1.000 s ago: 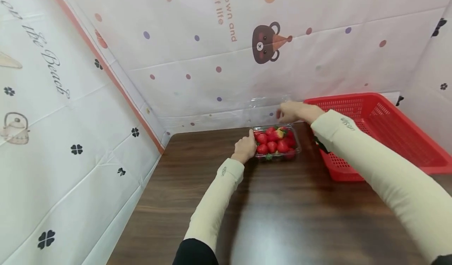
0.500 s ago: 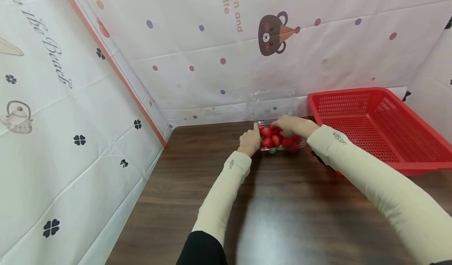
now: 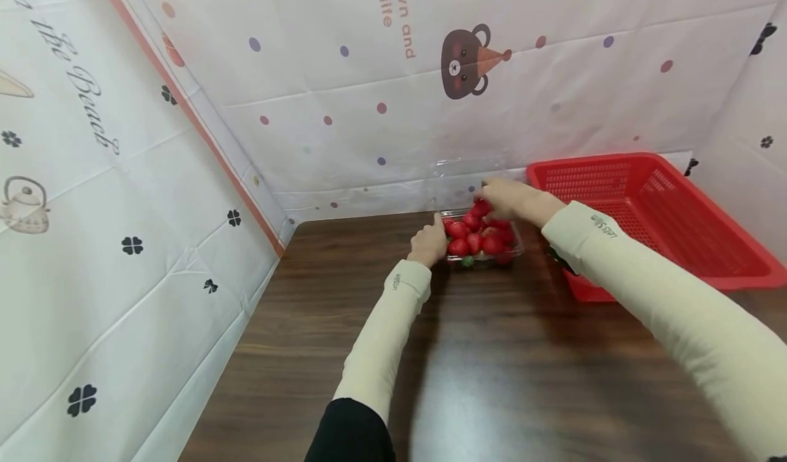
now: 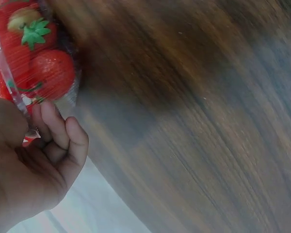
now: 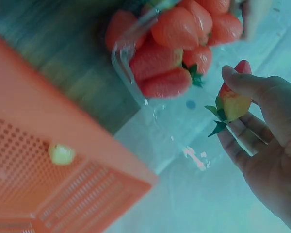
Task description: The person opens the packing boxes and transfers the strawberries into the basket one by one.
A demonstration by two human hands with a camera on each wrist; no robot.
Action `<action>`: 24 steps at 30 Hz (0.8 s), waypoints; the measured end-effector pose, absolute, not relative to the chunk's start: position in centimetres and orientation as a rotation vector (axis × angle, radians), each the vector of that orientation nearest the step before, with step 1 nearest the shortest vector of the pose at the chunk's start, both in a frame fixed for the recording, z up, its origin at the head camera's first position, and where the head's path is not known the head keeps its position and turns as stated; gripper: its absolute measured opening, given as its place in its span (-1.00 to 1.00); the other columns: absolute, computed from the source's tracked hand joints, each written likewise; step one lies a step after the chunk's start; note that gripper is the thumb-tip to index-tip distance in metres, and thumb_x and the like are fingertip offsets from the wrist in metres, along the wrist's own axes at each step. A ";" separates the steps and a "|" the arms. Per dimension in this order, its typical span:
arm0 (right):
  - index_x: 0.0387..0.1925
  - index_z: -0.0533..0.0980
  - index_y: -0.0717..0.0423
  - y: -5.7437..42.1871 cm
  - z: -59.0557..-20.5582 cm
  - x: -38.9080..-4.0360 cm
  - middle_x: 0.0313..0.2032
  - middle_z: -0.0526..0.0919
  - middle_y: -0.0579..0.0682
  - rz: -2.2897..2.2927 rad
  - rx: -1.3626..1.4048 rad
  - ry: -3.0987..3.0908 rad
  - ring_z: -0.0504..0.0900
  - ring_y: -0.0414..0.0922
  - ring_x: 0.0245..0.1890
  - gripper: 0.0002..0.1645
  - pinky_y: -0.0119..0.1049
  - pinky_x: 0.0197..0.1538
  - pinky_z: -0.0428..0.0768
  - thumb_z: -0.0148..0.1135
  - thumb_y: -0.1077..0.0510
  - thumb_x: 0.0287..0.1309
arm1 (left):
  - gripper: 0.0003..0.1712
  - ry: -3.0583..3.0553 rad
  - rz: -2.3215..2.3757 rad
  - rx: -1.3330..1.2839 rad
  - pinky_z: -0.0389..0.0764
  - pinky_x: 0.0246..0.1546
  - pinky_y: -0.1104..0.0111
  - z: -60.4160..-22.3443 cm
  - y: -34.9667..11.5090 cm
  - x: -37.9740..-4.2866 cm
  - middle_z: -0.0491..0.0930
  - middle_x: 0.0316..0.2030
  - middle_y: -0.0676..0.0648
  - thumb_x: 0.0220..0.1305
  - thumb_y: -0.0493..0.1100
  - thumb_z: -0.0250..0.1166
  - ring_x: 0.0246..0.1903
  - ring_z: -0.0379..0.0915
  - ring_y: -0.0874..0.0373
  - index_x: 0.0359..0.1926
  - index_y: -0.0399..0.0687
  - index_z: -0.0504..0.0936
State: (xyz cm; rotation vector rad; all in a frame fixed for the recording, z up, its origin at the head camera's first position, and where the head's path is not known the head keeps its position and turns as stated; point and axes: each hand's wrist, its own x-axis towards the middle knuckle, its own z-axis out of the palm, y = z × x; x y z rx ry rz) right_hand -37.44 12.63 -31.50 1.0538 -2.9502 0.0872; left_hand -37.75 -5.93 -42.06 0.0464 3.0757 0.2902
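A clear plastic box (image 3: 520,249) full of red strawberries (image 3: 473,243) sits on the table near the back wall. Its clear lid (image 3: 455,168) stands raised behind it. My left hand (image 3: 428,243) grips the box's left side; in the left wrist view the curled fingers (image 4: 72,133) are right at the rim. Over the box's back right part, my right hand (image 3: 509,199) pinches one strawberry (image 5: 235,104) between thumb and fingers. That berry is red and yellow with green leaves, held above the others.
A red perforated plastic basket (image 3: 695,226) stands right of the box, with a small pale yellow-green thing (image 5: 62,154) in it. Patterned white sheets (image 3: 344,161) hang behind and at the left of the dark wooden table (image 3: 332,298).
My right hand went down from beside the lid into the box, then came up slightly with a strawberry. My left hand has stayed at the box's left side.
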 end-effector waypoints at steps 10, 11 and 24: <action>0.00 0.54 0.37 15.7 -28.9 -36.9 -0.07 0.54 0.36 0.082 0.924 -2.910 0.61 0.25 -0.07 -0.47 0.15 0.09 0.61 0.55 0.28 -0.01 | -0.41 3.032 0.366 -0.015 0.63 0.08 0.04 -41.8 -5.3 -37.7 0.67 0.10 -0.20 0.46 -0.07 0.14 0.07 0.66 -0.12 0.40 0.05 0.16; 0.01 0.53 0.38 16.1 -28.8 -36.8 -0.07 0.54 0.36 0.078 0.902 -2.915 0.61 0.24 -0.08 -0.44 0.15 0.08 0.62 0.56 0.27 -0.01 | -0.41 3.030 0.353 0.000 0.64 0.08 0.05 -41.8 -5.2 -37.6 0.67 0.10 -0.20 0.46 -0.07 0.13 0.07 0.66 -0.12 0.41 0.04 0.16; -0.08 0.44 0.46 21.2 -28.9 -37.4 -0.13 0.52 0.43 0.153 0.516 -2.941 0.59 0.29 -0.16 -0.52 0.17 -0.05 0.63 0.41 0.14 0.23 | -0.38 3.094 0.212 0.056 0.69 -0.02 0.09 -41.7 -5.4 -37.1 0.70 0.08 -0.16 0.50 -0.04 0.07 -0.02 0.70 -0.08 0.47 -0.02 0.15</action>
